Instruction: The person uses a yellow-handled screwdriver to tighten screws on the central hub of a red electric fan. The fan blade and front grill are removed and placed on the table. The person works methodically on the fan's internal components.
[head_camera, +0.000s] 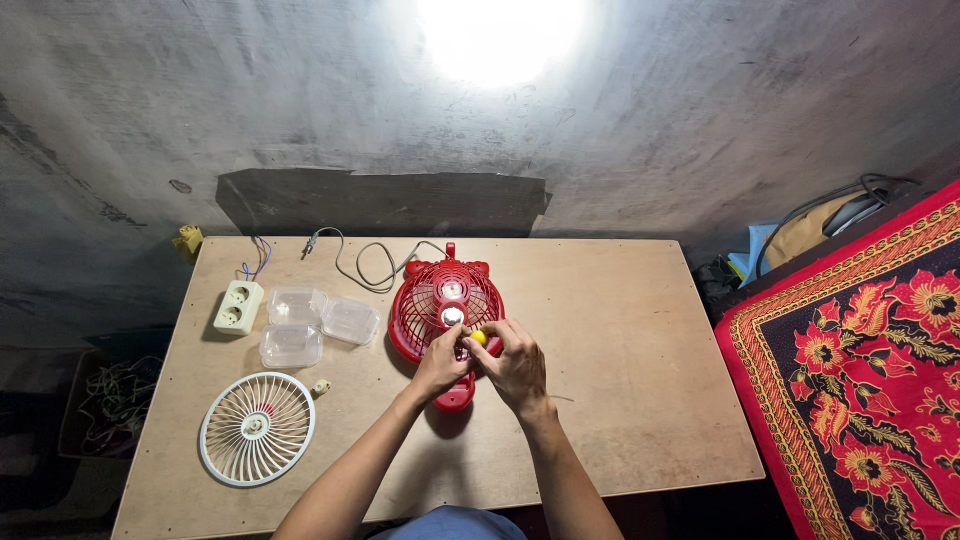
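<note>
Here my left hand (440, 368) curls against the red fan (440, 300); at three o'clock, my right hand (515, 368) pinches a yellow handle (479, 338).

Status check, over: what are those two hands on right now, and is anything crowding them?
Left hand and right hand both on the red fan body, yellow-tipped tool between them. White grille and clear tubs lie apart, left.

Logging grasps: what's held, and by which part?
Both hands, left hand and right hand, meet on a small yellow-tipped tool over the red fan; exact grip point cannot be told.
</note>
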